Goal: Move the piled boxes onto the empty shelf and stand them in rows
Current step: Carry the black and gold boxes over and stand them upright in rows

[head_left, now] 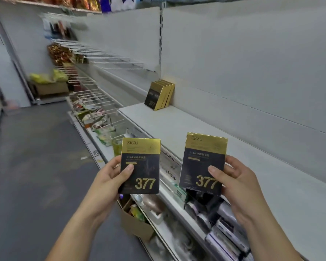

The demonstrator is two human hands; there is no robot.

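My left hand [109, 178] grips a flat black and gold box marked 377 [141, 164], held upright in front of the shelf edge. My right hand [231, 183] grips a second box of the same kind [203, 161], also upright, just over the front of the white shelf [205, 127]. At the shelf's far left end several matching boxes [159, 95] stand in a row, leaning against the back panel. The rest of this shelf is bare.
Below the shelf are lower shelves with packaged goods [224, 228] and an open cardboard carton [137, 219] on the floor. Wire hooks with hanging packets [94, 102] run along the left. A grey aisle floor [36, 157] lies to my left.
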